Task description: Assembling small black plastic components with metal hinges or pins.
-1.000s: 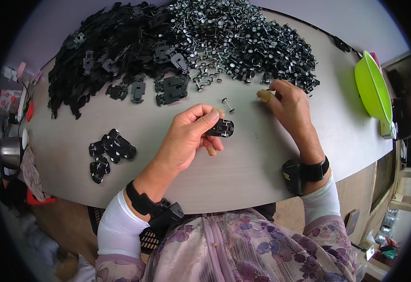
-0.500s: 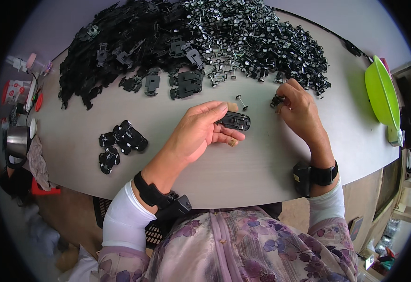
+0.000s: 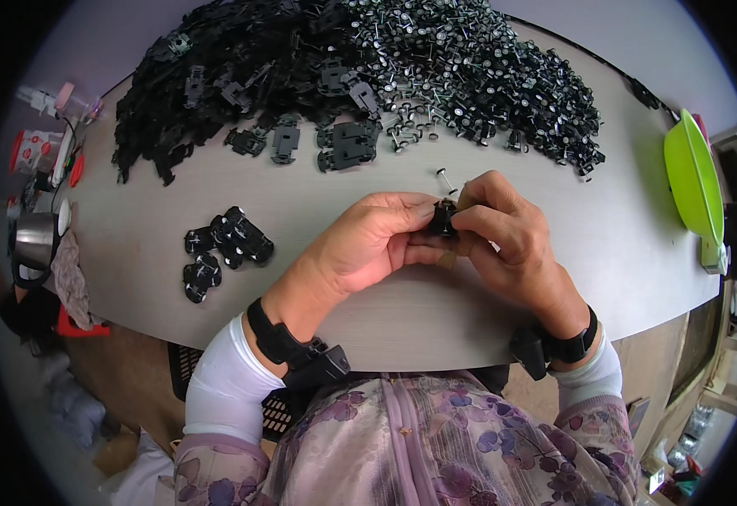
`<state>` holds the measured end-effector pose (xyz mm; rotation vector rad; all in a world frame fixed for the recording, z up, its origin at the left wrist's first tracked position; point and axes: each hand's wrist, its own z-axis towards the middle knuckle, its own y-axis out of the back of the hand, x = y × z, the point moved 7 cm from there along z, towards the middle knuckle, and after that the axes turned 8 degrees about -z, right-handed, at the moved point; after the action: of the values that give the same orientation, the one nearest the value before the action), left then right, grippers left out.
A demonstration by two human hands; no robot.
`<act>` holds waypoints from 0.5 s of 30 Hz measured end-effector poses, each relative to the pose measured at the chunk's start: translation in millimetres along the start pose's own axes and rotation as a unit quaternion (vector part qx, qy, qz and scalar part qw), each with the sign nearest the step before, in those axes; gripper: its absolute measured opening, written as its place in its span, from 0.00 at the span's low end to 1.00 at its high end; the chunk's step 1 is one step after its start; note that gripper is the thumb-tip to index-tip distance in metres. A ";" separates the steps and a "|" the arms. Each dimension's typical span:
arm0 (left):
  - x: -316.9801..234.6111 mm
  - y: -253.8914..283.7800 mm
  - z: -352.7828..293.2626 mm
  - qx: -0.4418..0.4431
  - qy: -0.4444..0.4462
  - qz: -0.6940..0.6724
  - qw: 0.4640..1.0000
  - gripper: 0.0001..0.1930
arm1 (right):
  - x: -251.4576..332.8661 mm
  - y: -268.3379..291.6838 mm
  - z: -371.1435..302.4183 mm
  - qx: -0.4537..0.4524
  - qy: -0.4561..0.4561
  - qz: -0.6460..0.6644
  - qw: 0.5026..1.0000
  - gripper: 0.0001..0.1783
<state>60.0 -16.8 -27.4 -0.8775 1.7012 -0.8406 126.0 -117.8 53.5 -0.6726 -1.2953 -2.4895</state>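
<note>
My left hand [image 3: 360, 242] is closed on a small black toy car chassis [image 3: 443, 221], thumb on top and fingers beneath. My right hand [image 3: 507, 223] meets it from the right, fingertips pinched at the chassis with a wheel axle that they mostly hide. Just beyond the fingers a loose wheel axle [image 3: 446, 181] with two dark wheels lies on the table. To the left sits a small cluster of black toy car chassis with wheels [image 3: 242, 237].
A big heap of black chassis [image 3: 225, 84] spreads along the back left, beside a heap of wheel axles [image 3: 469, 72] at the back right. A lime-green basin [image 3: 693, 181] stands at the right edge. A metal kettle [image 3: 35, 240] and a crumpled cloth [image 3: 71, 274] are at the left.
My right hand has come left and down with the wheel axle to meet the chassis in my left hand. The chassis is now turned more end-on. The whole view has shifted slightly.
</note>
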 end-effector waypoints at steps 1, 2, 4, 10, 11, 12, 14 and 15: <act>0.9 1.6 -0.7 -0.009 0.000 0.006 1.000 0.15 | 0.8 0.5 -0.2 0.004 -0.006 -0.002 1.000 0.13; 1.5 4.5 -1.6 -0.010 0.000 0.007 1.000 0.15 | 1.9 -0.3 0.2 0.004 -0.006 0.000 1.000 0.13; 0.9 6.8 -1.7 0.011 -0.011 0.012 1.000 0.09 | 3.6 -2.5 1.0 0.005 -0.007 -0.023 1.000 0.11; -3.1 5.6 -4.4 -0.026 -0.027 0.083 0.996 0.06 | 14.1 -5.6 5.0 0.026 0.002 -0.018 1.000 0.09; -3.9 5.3 -6.0 -0.027 -0.026 0.084 0.996 0.06 | 13.6 -6.5 4.7 0.025 0.002 -0.017 1.000 0.09; -6.0 3.9 -8.2 -0.026 -0.031 0.105 0.994 0.07 | 13.5 -7.9 4.1 0.021 0.007 -0.015 1.000 0.09; -12.5 2.2 -10.1 -0.027 -0.039 0.134 0.990 0.09 | 14.6 -9.5 5.7 0.010 0.019 -0.013 1.000 0.09; -12.6 -0.9 -10.0 -0.023 -0.039 0.154 0.987 0.09 | 14.2 -8.9 3.7 0.010 0.009 -0.010 1.000 0.10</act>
<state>53.5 -5.2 -18.4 -0.6462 1.7362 -0.5540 111.0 -109.9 56.4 -0.6344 -1.3258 -2.4889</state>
